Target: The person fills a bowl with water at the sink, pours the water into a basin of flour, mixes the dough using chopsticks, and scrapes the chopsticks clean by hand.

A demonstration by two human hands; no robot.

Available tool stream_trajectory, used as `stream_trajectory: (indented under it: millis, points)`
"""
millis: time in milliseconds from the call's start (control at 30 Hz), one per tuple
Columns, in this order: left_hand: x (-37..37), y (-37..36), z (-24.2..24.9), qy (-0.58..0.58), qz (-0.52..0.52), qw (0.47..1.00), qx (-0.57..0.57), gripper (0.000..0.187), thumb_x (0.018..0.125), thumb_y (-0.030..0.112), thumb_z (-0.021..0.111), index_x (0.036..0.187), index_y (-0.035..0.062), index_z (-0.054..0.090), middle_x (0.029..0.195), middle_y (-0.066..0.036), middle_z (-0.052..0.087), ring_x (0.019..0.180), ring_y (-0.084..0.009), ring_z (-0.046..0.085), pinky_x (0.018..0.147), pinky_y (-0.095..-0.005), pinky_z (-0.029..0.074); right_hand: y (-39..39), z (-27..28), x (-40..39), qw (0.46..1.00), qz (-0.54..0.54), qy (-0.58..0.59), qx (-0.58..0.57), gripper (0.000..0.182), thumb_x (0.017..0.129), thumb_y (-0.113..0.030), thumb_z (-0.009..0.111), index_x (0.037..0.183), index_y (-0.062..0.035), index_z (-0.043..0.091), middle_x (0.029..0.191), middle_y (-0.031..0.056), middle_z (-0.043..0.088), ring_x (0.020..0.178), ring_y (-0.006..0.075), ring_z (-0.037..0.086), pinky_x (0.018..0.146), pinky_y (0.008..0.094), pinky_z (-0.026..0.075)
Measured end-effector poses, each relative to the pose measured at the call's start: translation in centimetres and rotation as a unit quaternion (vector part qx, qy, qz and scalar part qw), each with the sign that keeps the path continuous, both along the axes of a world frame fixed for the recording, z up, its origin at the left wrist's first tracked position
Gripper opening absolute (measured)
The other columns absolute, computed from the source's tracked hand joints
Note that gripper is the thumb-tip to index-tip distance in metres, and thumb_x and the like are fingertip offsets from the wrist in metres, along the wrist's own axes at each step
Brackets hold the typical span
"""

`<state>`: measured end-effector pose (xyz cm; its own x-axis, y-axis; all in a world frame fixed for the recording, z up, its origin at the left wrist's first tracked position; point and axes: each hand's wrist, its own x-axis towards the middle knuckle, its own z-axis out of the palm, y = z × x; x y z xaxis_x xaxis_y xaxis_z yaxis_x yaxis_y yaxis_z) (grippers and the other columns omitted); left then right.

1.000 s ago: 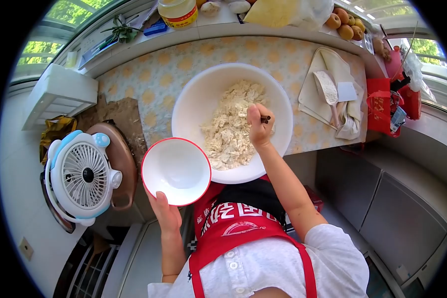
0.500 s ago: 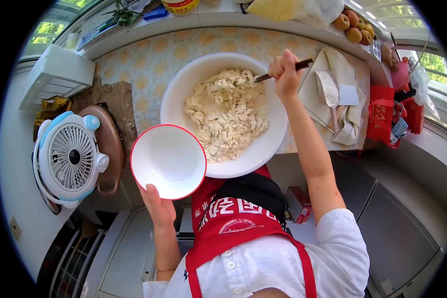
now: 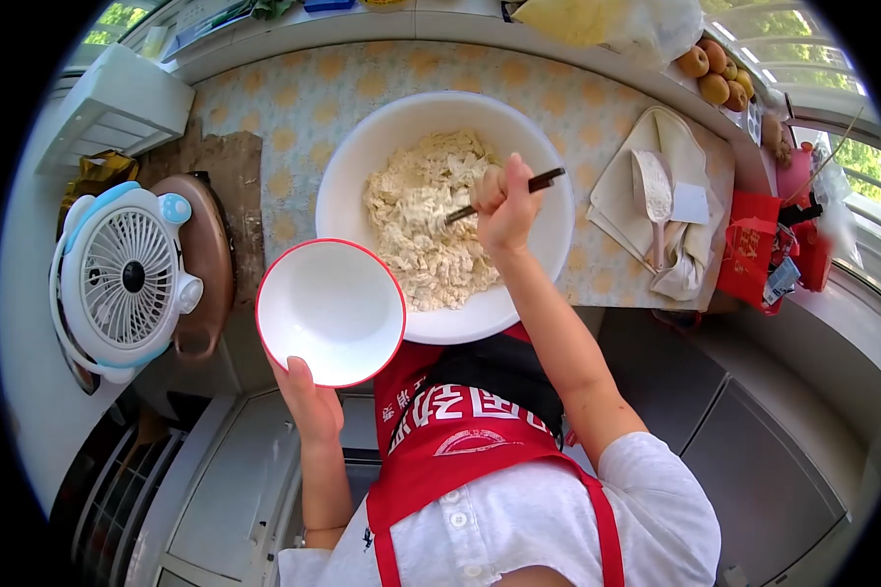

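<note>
My left hand [image 3: 310, 399] grips the lower rim of a white bowl with a red edge [image 3: 331, 311], thumb on the inside wall. Nothing shows inside that bowl. It is tilted toward me and overlaps the near left rim of a big white basin [image 3: 540, 259]. Shaggy, lumpy flour dough [image 3: 431, 235] fills the basin's middle. My right hand [image 3: 507, 207] is closed in a fist around dark chopsticks [image 3: 546, 180], above the right part of the dough. Their lower ends reach into the dough.
A flour scoop [image 3: 653, 188] lies on a folded cloth [image 3: 622, 166] at the right of the patterned tablecloth [image 3: 294, 127]. At left stand a white-and-blue fan [image 3: 132, 277] and a white box [image 3: 117, 117]. Fruit [image 3: 715, 73] and a red bag [image 3: 751, 245] sit at the right.
My right hand has moved left and toward me with the chopsticks, from the basin's far right rim to over the dough. My left hand still holds the bowl in nearly the same place.
</note>
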<state>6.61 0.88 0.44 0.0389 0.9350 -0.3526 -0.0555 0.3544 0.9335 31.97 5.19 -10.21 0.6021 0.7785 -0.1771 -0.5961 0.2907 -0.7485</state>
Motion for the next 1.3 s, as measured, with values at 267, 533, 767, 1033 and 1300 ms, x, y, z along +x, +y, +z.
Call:
stream_trajectory:
  millis: [267, 533, 767, 1033, 1300]
  points:
    - [-0.3, -2.1, 0.2, -0.013, 0.066, 0.998, -0.007, 0.070, 0.087, 0.048, 0.045, 0.132, -0.0013, 0.027, 0.131, -0.014, 0.038, 0.120, -0.0238, 0.039, 0.098, -0.0368, 0.032, 1.6, 3.6, 7.3, 0.986, 0.097, -0.117, 0.062, 0.043, 0.090, -0.029, 0.049, 0.056, -0.0112, 0.030, 0.045, -0.0034, 0.026, 0.039, 0.0074, 0.021, 0.040, 0.0266, 0.016]
    - [-0.8, -2.8, -0.7, -0.023, 0.062, 0.998, -0.008, 0.069, 0.087, 0.047, 0.045, 0.133, -0.0009, 0.025, 0.131, -0.014, 0.037, 0.121, -0.0233, 0.038, 0.099, -0.0363, 0.032, -9.8, 0.4, 5.6, 0.985, 0.111, -0.117, -0.054, 0.041, 0.093, -0.026, 0.038, 0.056, -0.0128, 0.024, 0.045, -0.0030, 0.021, 0.040, 0.0090, 0.017, 0.042, 0.0278, 0.018]
    - [-1.5, -3.2, -0.7, -0.008, 0.069, 0.998, -0.003, 0.068, 0.088, 0.047, 0.045, 0.132, -0.0019, 0.026, 0.131, -0.014, 0.037, 0.120, -0.0231, 0.038, 0.099, -0.0361, 0.032, -2.9, -1.0, -1.8, 0.987, 0.107, -0.083, -0.089, 0.041, 0.090, -0.028, 0.047, 0.058, -0.0138, 0.026, 0.045, -0.0036, 0.022, 0.039, 0.0089, 0.019, 0.040, 0.0274, 0.016]
    - [-2.4, -4.1, -0.4, -0.010, 0.090, 0.996, -0.006, 0.067, 0.088, 0.047, 0.045, 0.131, -0.0027, 0.028, 0.130, -0.014, 0.039, 0.119, -0.0234, 0.040, 0.098, -0.0364, 0.032, 4.5, 2.0, 2.2, 0.991, 0.084, -0.088, 0.052, 0.041, 0.089, -0.029, 0.048, 0.058, -0.0116, 0.029, 0.045, -0.0034, 0.024, 0.039, 0.0082, 0.021, 0.039, 0.0275, 0.017]
    - [-3.0, -4.2, -0.6, -0.015, 0.089, 0.996, -0.006, 0.067, 0.088, 0.045, 0.044, 0.134, 0.0002, 0.024, 0.133, -0.013, 0.035, 0.122, -0.0232, 0.036, 0.100, -0.0369, 0.030, -5.3, 1.2, -2.6, 0.957, 0.283, -0.059, 0.030, 0.039, 0.091, -0.022, 0.043, 0.056, -0.0090, 0.031, 0.048, -0.0025, 0.028, 0.041, 0.0080, 0.024, 0.040, 0.0253, 0.019]
